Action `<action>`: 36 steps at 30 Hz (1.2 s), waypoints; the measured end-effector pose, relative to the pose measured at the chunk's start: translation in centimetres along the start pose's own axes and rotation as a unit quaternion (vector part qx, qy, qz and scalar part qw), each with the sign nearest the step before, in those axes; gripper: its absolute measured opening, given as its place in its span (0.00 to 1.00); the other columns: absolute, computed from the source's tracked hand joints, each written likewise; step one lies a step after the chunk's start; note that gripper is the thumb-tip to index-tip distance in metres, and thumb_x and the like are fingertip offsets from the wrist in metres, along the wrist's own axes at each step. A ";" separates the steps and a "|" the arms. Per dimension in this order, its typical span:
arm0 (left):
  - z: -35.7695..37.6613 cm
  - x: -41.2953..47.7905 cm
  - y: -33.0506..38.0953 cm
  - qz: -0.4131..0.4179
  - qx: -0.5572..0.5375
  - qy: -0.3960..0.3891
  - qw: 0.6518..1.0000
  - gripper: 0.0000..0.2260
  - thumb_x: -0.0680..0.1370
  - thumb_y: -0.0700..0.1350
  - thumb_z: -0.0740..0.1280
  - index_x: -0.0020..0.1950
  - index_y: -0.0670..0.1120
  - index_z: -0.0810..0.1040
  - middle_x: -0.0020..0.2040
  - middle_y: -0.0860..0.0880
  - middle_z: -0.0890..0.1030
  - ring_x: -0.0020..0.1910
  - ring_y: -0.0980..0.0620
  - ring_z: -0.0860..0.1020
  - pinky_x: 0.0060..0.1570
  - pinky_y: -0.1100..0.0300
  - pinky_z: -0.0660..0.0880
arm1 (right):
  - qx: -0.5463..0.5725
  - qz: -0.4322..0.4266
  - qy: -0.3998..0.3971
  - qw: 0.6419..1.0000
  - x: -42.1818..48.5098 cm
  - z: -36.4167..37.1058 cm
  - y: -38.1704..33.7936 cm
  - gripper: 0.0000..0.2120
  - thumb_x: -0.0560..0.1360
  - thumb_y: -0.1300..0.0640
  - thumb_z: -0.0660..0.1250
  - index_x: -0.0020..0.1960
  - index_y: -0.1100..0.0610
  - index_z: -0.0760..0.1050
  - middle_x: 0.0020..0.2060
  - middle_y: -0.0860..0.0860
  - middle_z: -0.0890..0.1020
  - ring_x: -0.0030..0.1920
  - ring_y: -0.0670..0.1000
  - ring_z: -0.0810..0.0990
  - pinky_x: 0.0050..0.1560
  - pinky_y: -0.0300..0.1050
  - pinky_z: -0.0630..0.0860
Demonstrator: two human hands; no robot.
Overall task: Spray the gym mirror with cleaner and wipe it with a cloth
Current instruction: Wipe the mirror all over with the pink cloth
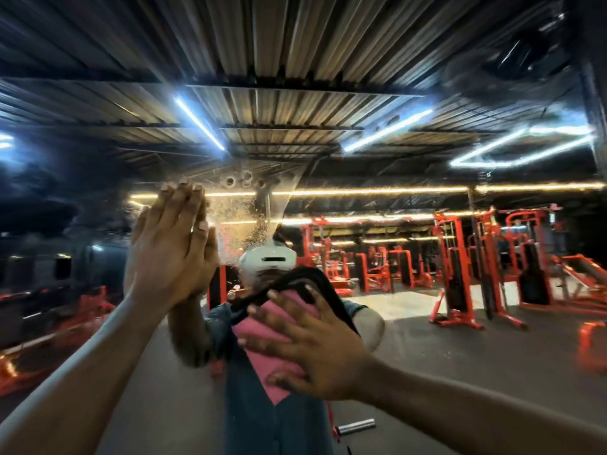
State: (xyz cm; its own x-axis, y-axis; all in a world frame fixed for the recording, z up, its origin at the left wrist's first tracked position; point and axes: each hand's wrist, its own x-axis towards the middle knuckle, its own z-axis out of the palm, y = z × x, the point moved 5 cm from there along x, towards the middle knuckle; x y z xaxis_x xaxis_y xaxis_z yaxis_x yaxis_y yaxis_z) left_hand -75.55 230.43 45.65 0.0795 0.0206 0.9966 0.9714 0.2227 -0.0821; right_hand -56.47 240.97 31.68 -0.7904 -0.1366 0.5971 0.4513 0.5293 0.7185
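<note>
The right hand [315, 353] presses a pink cloth [262, 330] flat on the mirror [427, 356] with fingers spread wide. The left hand [167, 254], higher up, lies flat on the glass with straight fingers. Spray drops [243, 218] sit just beside it. Red gym machines [460, 267] show reflected across a wide floor.

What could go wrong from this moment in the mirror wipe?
The left hand presses flat on the mirror, so it may leave fresh prints. Spray droplets sit above the pink cloth under the right hand; they may run or dry into streaks if the wipe misses them.
</note>
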 end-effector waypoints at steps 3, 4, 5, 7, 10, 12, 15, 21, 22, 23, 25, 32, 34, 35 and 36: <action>0.4 0.0 -0.2 0.009 0.002 -0.007 1.000 0.29 0.82 0.53 0.53 0.81 0.44 0.65 0.81 0.44 0.66 0.81 0.42 0.62 0.78 0.42 0.59 | -0.019 0.053 0.023 0.998 4.5 -2.6 6.1 0.38 0.81 0.31 0.55 0.85 0.42 0.46 0.84 0.49 0.46 0.83 0.60 0.46 0.78 0.73 0.44; 0.5 -0.1 -0.3 0.012 0.007 -0.001 1.000 0.28 0.82 0.52 0.54 0.82 0.44 0.65 0.82 0.44 0.65 0.81 0.43 0.62 0.78 0.42 0.59 | -0.026 0.118 0.047 0.992 6.3 -3.9 9.2 0.39 0.81 0.30 0.53 0.85 0.44 0.45 0.84 0.49 0.44 0.82 0.62 0.47 0.77 0.75 0.48; 0.6 -0.2 -0.4 0.014 0.008 0.007 1.000 0.28 0.82 0.51 0.54 0.82 0.44 0.65 0.82 0.44 0.65 0.81 0.43 0.62 0.78 0.41 0.59 | -0.026 0.189 0.071 0.979 7.8 -5.1 12.6 0.38 0.81 0.29 0.49 0.85 0.45 0.45 0.84 0.50 0.42 0.82 0.64 0.48 0.77 0.76 0.49; 0.6 -0.2 -0.3 0.018 0.003 0.017 1.000 0.28 0.82 0.51 0.54 0.82 0.44 0.65 0.82 0.45 0.65 0.81 0.43 0.62 0.78 0.40 0.60 | -0.007 0.315 0.109 0.943 9.6 -6.9 18.4 0.37 0.82 0.30 0.44 0.85 0.46 0.45 0.84 0.53 0.42 0.83 0.63 0.45 0.77 0.75 0.45; 0.3 -0.1 -0.4 0.016 -0.013 0.016 1.000 0.27 0.81 0.49 0.57 0.81 0.44 0.67 0.81 0.44 0.67 0.80 0.43 0.64 0.77 0.40 0.62 | 0.021 0.410 0.146 0.900 10.7 -7.2 19.4 0.33 0.84 0.33 0.45 0.85 0.43 0.43 0.85 0.53 0.43 0.84 0.60 0.42 0.78 0.74 0.43; 0.2 0.0 -0.8 0.021 -0.010 0.002 1.000 0.28 0.81 0.49 0.57 0.81 0.44 0.67 0.81 0.45 0.67 0.81 0.43 0.63 0.78 0.43 0.60 | 0.025 0.354 0.139 0.924 10.9 -6.4 15.0 0.33 0.85 0.36 0.46 0.85 0.45 0.39 0.84 0.54 0.41 0.83 0.61 0.40 0.78 0.74 0.43; 0.2 0.1 -1.3 0.029 -0.018 -0.031 0.999 0.28 0.82 0.52 0.52 0.82 0.46 0.66 0.82 0.46 0.65 0.81 0.45 0.62 0.78 0.47 0.58 | 0.057 0.163 0.069 0.983 7.8 -2.9 4.1 0.36 0.84 0.39 0.53 0.85 0.46 0.40 0.85 0.54 0.44 0.83 0.61 0.41 0.77 0.75 0.44; -0.6 0.0 0.0 0.009 -0.029 -0.028 0.999 0.29 0.82 0.52 0.49 0.81 0.43 0.67 0.81 0.44 0.66 0.80 0.42 0.64 0.78 0.41 0.60 | 0.007 -0.103 -0.009 0.995 2.4 1.1 -3.5 0.30 0.85 0.35 0.51 0.84 0.41 0.52 0.85 0.48 0.48 0.84 0.55 0.41 0.80 0.65 0.34; -0.4 0.1 -0.4 0.016 -0.025 -0.041 0.999 0.29 0.82 0.52 0.49 0.82 0.44 0.66 0.82 0.45 0.64 0.81 0.43 0.62 0.79 0.44 0.58 | 0.014 -0.100 -0.002 0.995 3.7 0.2 -1.9 0.31 0.84 0.35 0.52 0.84 0.42 0.52 0.85 0.49 0.50 0.84 0.56 0.43 0.80 0.66 0.36; 0.0 0.2 -0.9 0.024 -0.023 -0.056 0.998 0.29 0.82 0.53 0.49 0.82 0.45 0.64 0.83 0.47 0.62 0.82 0.44 0.60 0.80 0.48 0.54 | 0.014 -0.073 0.023 0.997 5.5 -1.3 0.2 0.33 0.83 0.35 0.54 0.84 0.43 0.52 0.84 0.51 0.53 0.83 0.58 0.48 0.79 0.67 0.40; 0.3 0.1 -1.3 0.041 -0.012 -0.062 0.997 0.28 0.83 0.51 0.51 0.83 0.45 0.63 0.83 0.47 0.62 0.83 0.45 0.59 0.80 0.49 0.53 | -0.022 0.049 0.093 0.994 9.1 -4.5 6.9 0.38 0.80 0.33 0.57 0.84 0.48 0.55 0.81 0.55 0.60 0.78 0.62 0.59 0.76 0.66 0.51; 1.0 0.1 -1.0 0.043 0.025 -0.031 0.998 0.28 0.82 0.49 0.55 0.83 0.44 0.63 0.83 0.46 0.62 0.83 0.46 0.59 0.79 0.43 0.60 | 0.038 0.429 0.168 0.887 12.1 -8.0 20.5 0.33 0.84 0.33 0.42 0.85 0.45 0.43 0.85 0.55 0.46 0.83 0.62 0.43 0.79 0.73 0.41; 0.8 0.2 -1.2 0.039 0.018 -0.047 0.998 0.28 0.82 0.50 0.53 0.82 0.44 0.64 0.83 0.46 0.63 0.82 0.46 0.61 0.79 0.43 0.60 | 0.017 0.365 0.158 0.917 12.3 -7.1 15.9 0.33 0.85 0.35 0.44 0.85 0.48 0.42 0.84 0.56 0.44 0.83 0.63 0.43 0.78 0.73 0.39; 0.5 0.1 -1.2 0.036 0.016 -0.057 0.998 0.28 0.82 0.51 0.51 0.82 0.44 0.65 0.83 0.46 0.64 0.82 0.46 0.61 0.79 0.44 0.59 | 0.009 0.297 0.140 0.944 12.1 -6.1 12.6 0.33 0.85 0.37 0.45 0.85 0.49 0.41 0.84 0.56 0.44 0.83 0.63 0.43 0.78 0.74 0.40; 0.0 0.2 -1.1 0.033 0.011 -0.068 0.997 0.29 0.83 0.53 0.49 0.82 0.45 0.65 0.83 0.47 0.63 0.82 0.46 0.60 0.80 0.46 0.56 | 0.014 0.216 0.112 0.970 11.4 -4.9 8.8 0.34 0.85 0.38 0.47 0.85 0.49 0.41 0.84 0.56 0.43 0.83 0.63 0.41 0.78 0.74 0.41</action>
State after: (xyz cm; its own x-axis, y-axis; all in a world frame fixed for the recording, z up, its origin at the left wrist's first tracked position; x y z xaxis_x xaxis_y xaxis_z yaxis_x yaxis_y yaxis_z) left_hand -76.63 230.19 45.90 0.1101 0.1680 0.9796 0.9598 0.2381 -0.1487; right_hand -59.49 239.94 46.61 -0.4185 -0.0736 0.9052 0.7066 0.5998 0.3755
